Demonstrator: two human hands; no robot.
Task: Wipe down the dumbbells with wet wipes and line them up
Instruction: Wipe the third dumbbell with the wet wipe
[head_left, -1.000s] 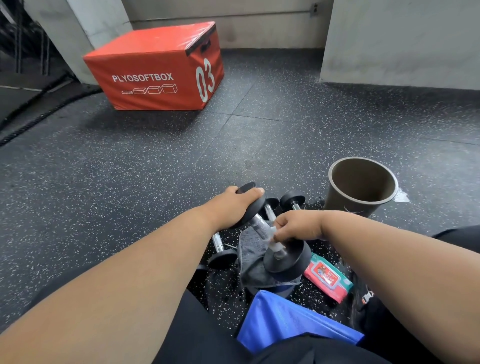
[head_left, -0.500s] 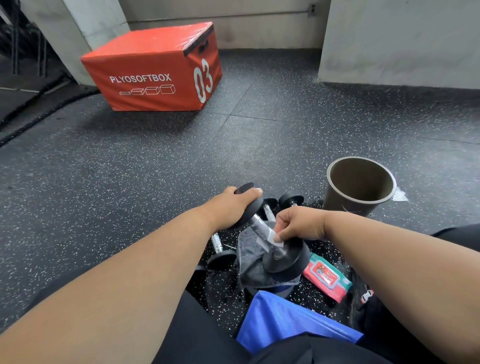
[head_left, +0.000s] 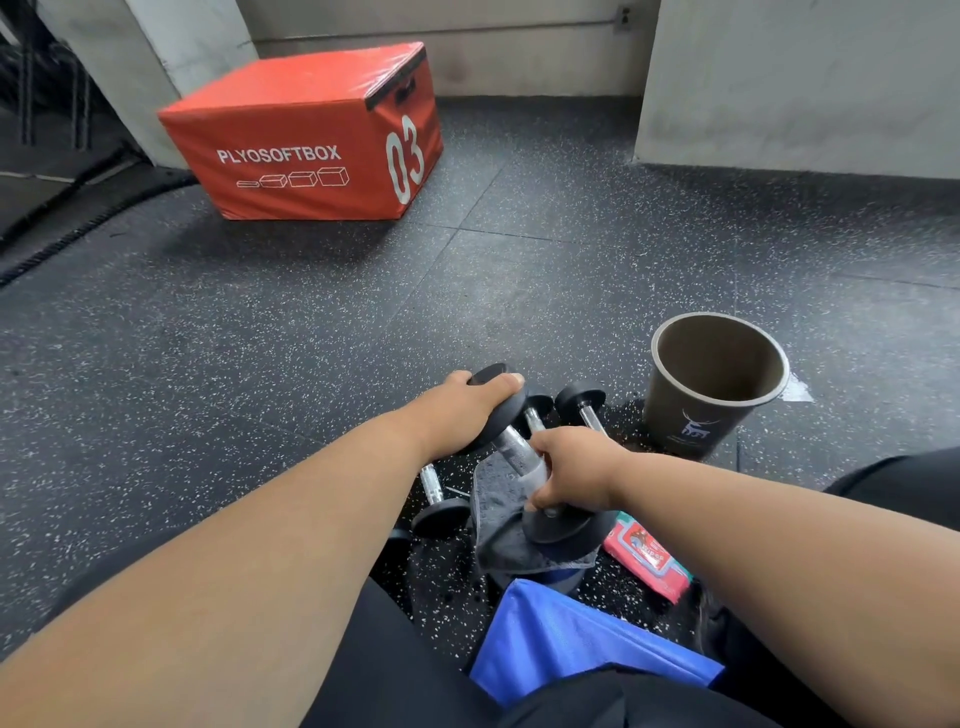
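Speckled rubber gym floor (head_left: 260, 364) carries the scene: a left hand (head_left: 457, 410) grips the upper head of a tilted dumbbell (head_left: 511, 447), whose lower head rests on a grey cloth (head_left: 498, 540), while the right hand (head_left: 571, 467) curls around its handle, pressing a white wipe (head_left: 535, 475). Other dumbbells (head_left: 582, 402) lie just beyond, a wipes pack (head_left: 647, 561) and brown bin (head_left: 717, 384) to the right.

Dark speckled rubber floor (head_left: 311, 338). Orange plyo box (head_left: 306, 135) far left, brown paper cup (head_left: 711, 384) standing right, dumbbells (head_left: 441, 499) lying close in, red wet-wipe pack (head_left: 649, 558) beside a grey cloth (head_left: 498, 519), blue bag (head_left: 571, 639) nearest.
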